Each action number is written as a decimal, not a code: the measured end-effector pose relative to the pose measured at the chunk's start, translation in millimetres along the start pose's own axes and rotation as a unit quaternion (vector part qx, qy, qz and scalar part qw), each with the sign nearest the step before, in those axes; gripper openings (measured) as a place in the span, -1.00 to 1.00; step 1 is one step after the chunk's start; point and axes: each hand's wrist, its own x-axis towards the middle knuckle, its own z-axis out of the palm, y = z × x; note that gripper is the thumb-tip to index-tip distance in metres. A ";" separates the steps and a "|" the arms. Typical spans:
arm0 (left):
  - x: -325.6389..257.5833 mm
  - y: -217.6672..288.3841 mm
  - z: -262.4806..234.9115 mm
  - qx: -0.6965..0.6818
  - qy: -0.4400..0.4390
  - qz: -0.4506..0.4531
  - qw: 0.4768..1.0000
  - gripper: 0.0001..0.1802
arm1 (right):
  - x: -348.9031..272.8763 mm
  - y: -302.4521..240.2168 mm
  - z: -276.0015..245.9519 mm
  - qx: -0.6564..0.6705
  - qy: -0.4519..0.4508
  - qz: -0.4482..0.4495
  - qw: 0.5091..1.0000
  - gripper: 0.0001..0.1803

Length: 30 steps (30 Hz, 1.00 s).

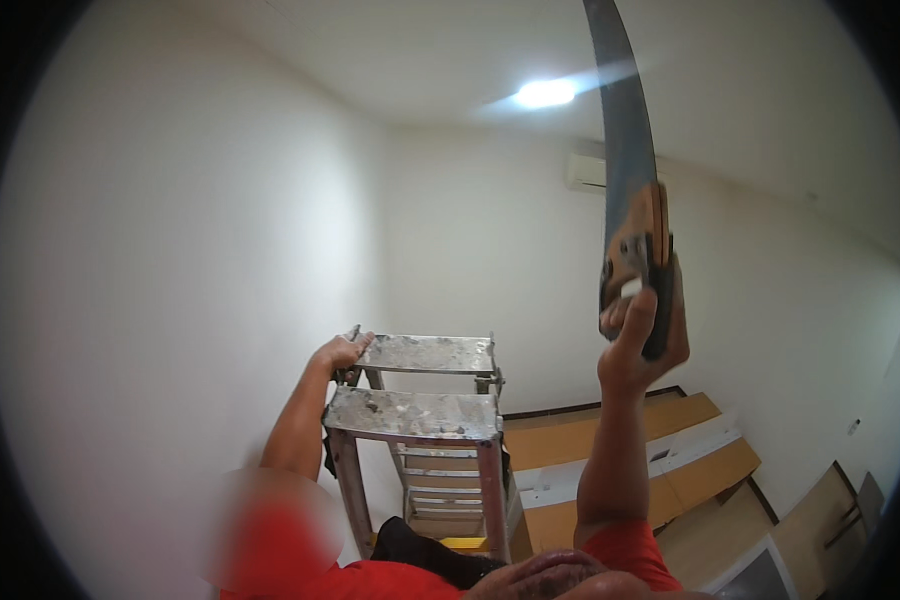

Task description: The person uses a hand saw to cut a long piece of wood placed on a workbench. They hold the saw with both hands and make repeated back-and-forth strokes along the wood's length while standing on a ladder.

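Observation:
My right hand (pixel 638 350) is raised and closed around the handle of a handsaw (pixel 627 120). The saw's long grey blade points up toward the ceiling, and its tip runs out at the upper edge of the view. Lower down, my left hand (pixel 342 353) grips the left end of the top of a metal stepladder (pixel 415 415). Pale and dark splashes cover the ladder's two upper treads, and its lower rungs show below between the rails. Both arms have red sleeves.
A plain white wall (pixel 170 260) rises close on the left. Ahead, an air conditioner (pixel 585 172) hangs high on the far wall, near a lit ceiling lamp (pixel 546 94). Long brown and white cardboard boxes (pixel 690 470) lie on the floor right of the ladder.

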 end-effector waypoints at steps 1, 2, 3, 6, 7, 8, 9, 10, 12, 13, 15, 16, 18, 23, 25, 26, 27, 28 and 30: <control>4.0 -8.9 5.9 0.005 0.011 0.009 1.000 0.01 | -8.4 9.7 -5.0 0.000 0.009 -0.052 0.999 -0.51; 12.6 -12.5 7.4 0.001 0.030 0.022 0.999 0.00 | -2.7 11.2 4.6 -0.002 0.009 -0.071 0.997 -0.51; 21.2 -19.9 9.1 0.036 0.033 0.037 0.998 -0.02 | -7.0 11.7 7.4 -0.015 0.008 -0.077 0.997 -0.50; 20.1 -1.7 -1.2 -0.002 -0.033 -0.031 0.999 0.01 | 0.8 18.9 14.3 -0.034 0.021 -0.086 0.996 -0.52; 22.3 -10.0 9.5 -0.039 -0.037 0.008 0.999 0.03 | -2.9 19.5 5.4 -0.027 0.011 -0.074 0.997 -0.51; 10.3 -0.7 9.1 0.003 -0.003 0.029 1.000 0.04 | -5.8 20.3 3.0 -0.012 0.010 -0.063 0.998 -0.50; 10.1 -6.7 8.2 0.006 0.007 0.016 1.000 0.03 | -19.3 13.4 1.3 -0.007 -0.010 -0.069 0.998 -0.56; 11.9 -10.0 4.7 0.009 0.017 0.004 1.000 0.03 | -16.9 18.0 12.9 -0.001 0.003 -0.109 0.994 -0.57; 17.2 -9.6 0.8 -0.012 -0.020 -0.020 1.000 0.04 | -12.9 32.6 18.4 -0.030 0.002 -0.147 0.989 -0.60; 18.5 -9.4 0.4 -0.022 -0.036 -0.033 0.999 0.04 | -9.9 37.1 17.0 -0.053 -0.011 -0.149 0.987 -0.61; 11.5 -3.2 6.4 -0.020 -0.002 0.016 1.000 0.00 | -10.2 38.9 7.4 -0.010 -0.018 -0.071 0.997 -0.62; 6.3 -5.3 8.2 -0.019 0.018 0.038 0.999 -0.02 | -11.6 34.2 8.1 -0.006 -0.015 -0.082 0.996 -0.63; 8.8 -14.6 12.8 -0.008 0.036 0.031 0.999 -0.02 | -22.3 23.3 7.8 0.002 -0.011 -0.096 0.995 -0.66; 5.2 1.1 9.4 -0.027 0.025 0.008 0.999 -0.11 | -9.3 34.8 18.8 -0.035 0.000 -0.070 0.997 -0.56; -0.9 -1.3 9.0 -0.021 0.035 0.021 0.999 -0.16 | -23.9 26.3 13.2 0.013 0.015 -0.078 0.997 -0.56; 0.3 -3.0 2.2 -0.024 0.011 0.001 1.000 -0.12 | -22.2 28.8 18.9 0.008 0.011 -0.087 0.996 -0.54; 5.6 0.3 0.4 -0.025 -0.022 -0.017 0.999 -0.06 | -16.7 31.5 20.7 -0.007 0.007 -0.097 0.995 -0.52; 9.3 -0.4 1.6 -0.026 -0.055 -0.034 0.998 0.01 | -8.4 34.4 24.1 -0.021 0.003 -0.106 0.994 -0.51; 10.8 -0.7 4.7 -0.027 -0.010 -0.031 0.999 -0.11 | 8.0 34.6 27.5 -0.041 0.009 -0.107 0.993 -0.46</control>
